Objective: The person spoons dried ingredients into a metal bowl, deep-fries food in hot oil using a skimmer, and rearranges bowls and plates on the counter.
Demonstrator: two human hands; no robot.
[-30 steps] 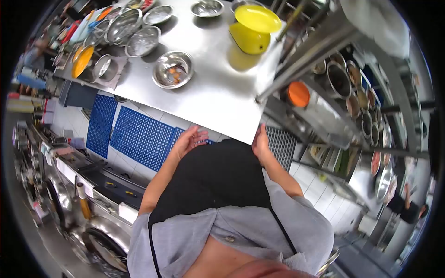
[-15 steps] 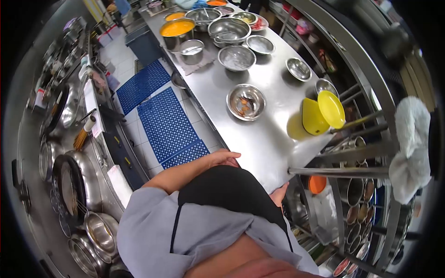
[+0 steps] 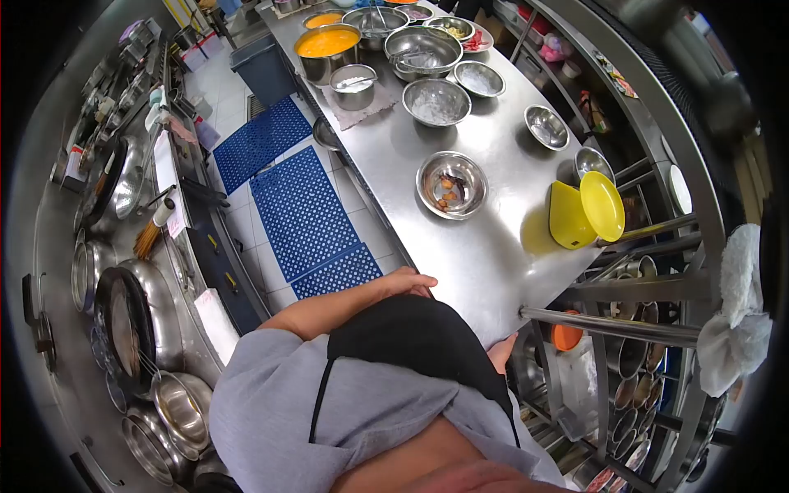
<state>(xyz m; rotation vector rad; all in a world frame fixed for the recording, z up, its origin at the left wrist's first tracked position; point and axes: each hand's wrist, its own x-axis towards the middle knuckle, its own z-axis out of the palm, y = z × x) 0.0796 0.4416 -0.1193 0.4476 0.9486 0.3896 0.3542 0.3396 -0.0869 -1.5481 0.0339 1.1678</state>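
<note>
My left hand (image 3: 408, 283) rests at the near edge of the steel table (image 3: 460, 271), its fingers partly hidden by the edge and my apron. At the table's near right corner is my right hand (image 3: 502, 354), mostly hidden behind the black apron (image 3: 411, 329). Nearest to both hands on the table is a steel bowl (image 3: 451, 185) with small brown pieces inside. To its right stand a yellow container (image 3: 569, 215) and a yellow round lid or dish (image 3: 602, 206).
Several steel bowls, a pot of orange liquid (image 3: 328, 43) and a small pot (image 3: 353, 88) occupy the table's far part. A steel rail (image 3: 612, 326) and shelves are at right. Blue mats (image 3: 302, 209) lie on the floor. Woks (image 3: 127, 329) line the left counter.
The view has turned, so the table now runs away upward and the stove side shows at left. My left hand has come closer to the table edge; my right hand is more hidden.
</note>
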